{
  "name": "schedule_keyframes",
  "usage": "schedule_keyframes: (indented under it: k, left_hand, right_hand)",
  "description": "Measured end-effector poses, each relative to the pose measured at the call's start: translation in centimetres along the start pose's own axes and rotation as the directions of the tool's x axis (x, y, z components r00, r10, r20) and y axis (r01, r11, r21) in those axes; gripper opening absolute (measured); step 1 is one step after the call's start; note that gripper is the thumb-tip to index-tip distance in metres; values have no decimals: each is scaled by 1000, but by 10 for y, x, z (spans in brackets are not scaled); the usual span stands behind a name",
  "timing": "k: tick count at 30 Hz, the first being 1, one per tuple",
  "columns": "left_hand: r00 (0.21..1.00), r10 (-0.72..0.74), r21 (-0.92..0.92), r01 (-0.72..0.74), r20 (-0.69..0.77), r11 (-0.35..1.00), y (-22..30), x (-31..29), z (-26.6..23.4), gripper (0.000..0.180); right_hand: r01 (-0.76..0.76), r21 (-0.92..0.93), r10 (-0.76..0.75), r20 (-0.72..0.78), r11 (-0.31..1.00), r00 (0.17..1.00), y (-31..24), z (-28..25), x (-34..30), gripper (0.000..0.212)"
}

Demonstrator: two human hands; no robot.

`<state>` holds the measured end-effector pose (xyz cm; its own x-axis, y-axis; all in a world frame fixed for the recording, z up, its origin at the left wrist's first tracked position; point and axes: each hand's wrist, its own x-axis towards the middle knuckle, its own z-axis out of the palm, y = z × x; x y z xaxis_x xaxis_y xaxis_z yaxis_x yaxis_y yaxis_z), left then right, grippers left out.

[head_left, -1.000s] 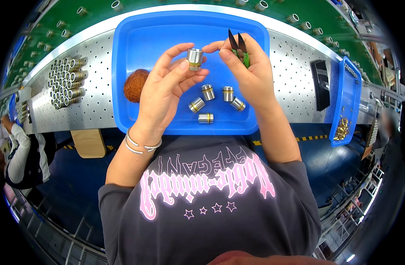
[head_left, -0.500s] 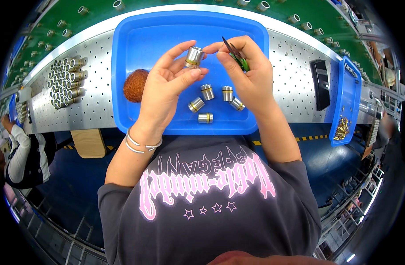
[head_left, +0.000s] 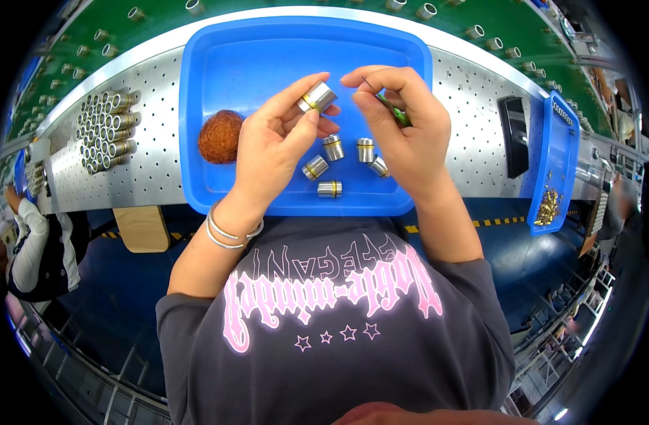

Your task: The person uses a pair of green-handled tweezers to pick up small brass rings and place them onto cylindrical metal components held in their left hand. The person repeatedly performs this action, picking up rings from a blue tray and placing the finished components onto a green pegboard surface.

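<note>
Over the blue tray [head_left: 268,42], my left hand [head_left: 271,145] grips a shiny metal cylinder [head_left: 317,97] with a yellow ring, tilted between thumb and fingers. To its right, my right hand [head_left: 409,127] is closed around a small green-handled tool [head_left: 394,110] with thin dark tips; its kind is partly hidden by the fingers. Thumb and index finger of that hand point toward the cylinder, apart from it. Below the hands, several similar cylinders [head_left: 329,189] lie or stand in the tray. A ball of brown wire wool [head_left: 220,137] sits near my left wrist.
Many metal sleeves [head_left: 106,134] are grouped on the perforated metal bench [head_left: 158,106] at left. A black device [head_left: 512,137] lies right of the tray. Farther right, another blue tray [head_left: 544,227] holds small brass parts [head_left: 548,205]. More sleeves stand on the green surface [head_left: 303,3] behind.
The cylinder in my left hand has tipped over to the right from upright. My right hand has shifted slightly right and down, and the tool has turned, its dark tips now less visible.
</note>
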<state>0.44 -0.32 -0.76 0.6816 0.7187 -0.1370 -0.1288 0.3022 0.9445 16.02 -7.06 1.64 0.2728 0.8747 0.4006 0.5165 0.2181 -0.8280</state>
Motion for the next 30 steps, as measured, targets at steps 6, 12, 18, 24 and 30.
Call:
schedule_keyframes:
  k: [6,12,18,24,30]
  left_hand:
    - [1000,3,-18,-3,0,1000,2,0,-1,38]
    - [994,-20,-102,9,-104,995,7,1,3,43]
    - [994,18,-193,-39,-112,980,7,1,3,45]
    - [996,35,-157,-47,-78,987,9,-1,4,45]
    - [997,41,-149,-50,-65,988,9,-2,6,46]
  right_hand:
    - [-25,1,25,-116,1000,993,20,-7,3,14]
    - [-37,107,55,-170,994,984,11,-12,3,18]
    - [-48,-51,51,45,998,998,3,-4,-2,17]
    - [-14,-101,17,25,995,1000,6,0,-2,14]
    - [-35,-101,38,32,994,999,5,-1,-2,13]
